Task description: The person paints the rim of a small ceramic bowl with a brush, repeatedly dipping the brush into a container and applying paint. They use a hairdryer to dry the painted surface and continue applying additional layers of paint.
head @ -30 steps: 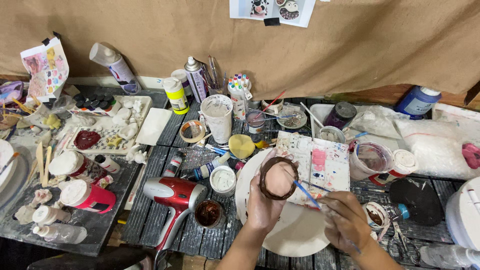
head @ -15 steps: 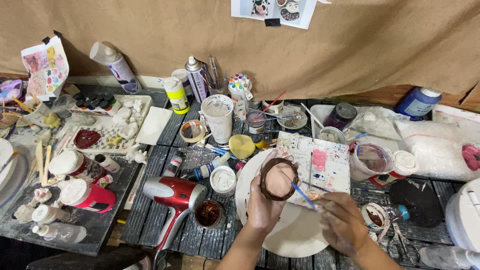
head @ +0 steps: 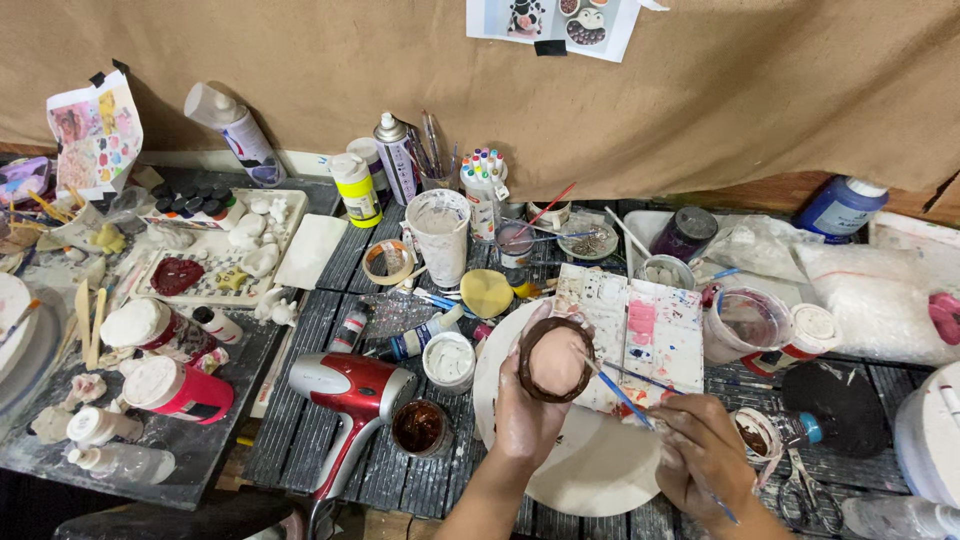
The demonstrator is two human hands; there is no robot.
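Observation:
My left hand [head: 522, 412] holds up a small round clay dish [head: 556, 358] with a pink inside and a dark brown rim, above a white round plate [head: 600, 465]. My right hand [head: 704, 450] grips a thin blue-handled paintbrush [head: 622, 393] whose tip touches the dish's right rim. A paint-stained white palette [head: 640, 330] lies just behind the dish. An open jar of brown paint [head: 420, 427] stands left of my left wrist.
A red hair dryer [head: 352, 400] lies to the left. Spray cans [head: 398, 155], a cup of markers [head: 482, 180], a white paint cup [head: 440, 235], red-and-white jars [head: 175, 388], a tray of white clay figures [head: 225, 250] and scissors [head: 800, 490] crowd the dark slatted table [head: 310, 440].
My hands have barely moved. The brush tip has shifted a little along the dish's right rim.

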